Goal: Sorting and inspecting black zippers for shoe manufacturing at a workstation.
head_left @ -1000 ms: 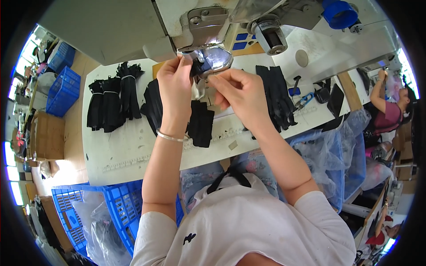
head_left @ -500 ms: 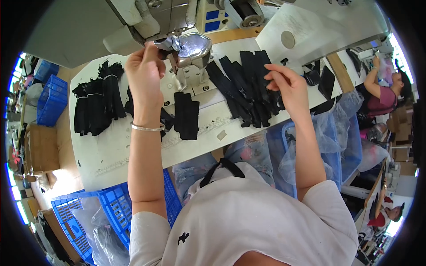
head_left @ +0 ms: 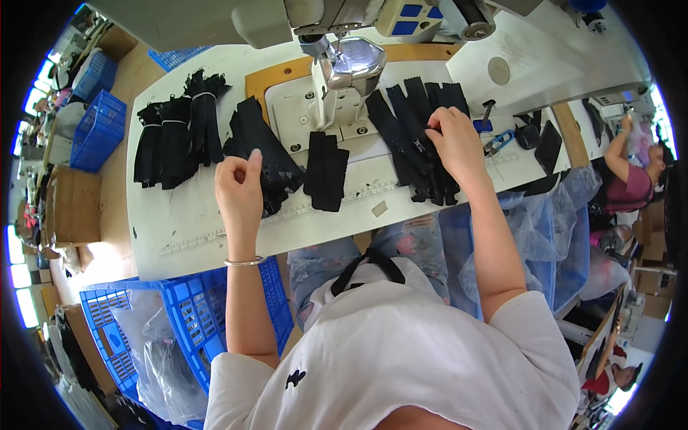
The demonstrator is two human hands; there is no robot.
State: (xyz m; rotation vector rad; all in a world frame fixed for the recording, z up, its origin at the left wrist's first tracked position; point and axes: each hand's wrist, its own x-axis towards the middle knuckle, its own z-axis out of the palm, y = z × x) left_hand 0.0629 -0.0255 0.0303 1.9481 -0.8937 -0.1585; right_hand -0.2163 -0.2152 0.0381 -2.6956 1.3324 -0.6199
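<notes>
Several black zippers (head_left: 403, 132) lie fanned out on the white sewing table, right of the machine's post. Over their right side is my right hand (head_left: 456, 143), its thumb and fingertips pinched on the edge of one zipper. My left hand (head_left: 240, 192) hovers at the left, fingers curled and thumb raised, with nothing visible in it. It is beside a loose pile of black zippers (head_left: 259, 143), partly covering its edge. Between the hands lies a short stack of black pieces (head_left: 326, 172). The sewing machine's shiny metal post (head_left: 351, 68) stands beyond that stack.
Tied black bundles (head_left: 172, 136) lie at the table's left. Blue-handled snips (head_left: 499, 143) and a black flat object (head_left: 548, 147) are at the right. Blue crates (head_left: 193, 322) stand below the table on both sides. Two people work at the far right.
My left hand has come away from the machine's needle area, down and toward me beside the left pile. My right hand's fingers have closed on a zipper. The whole view has shifted slightly.
</notes>
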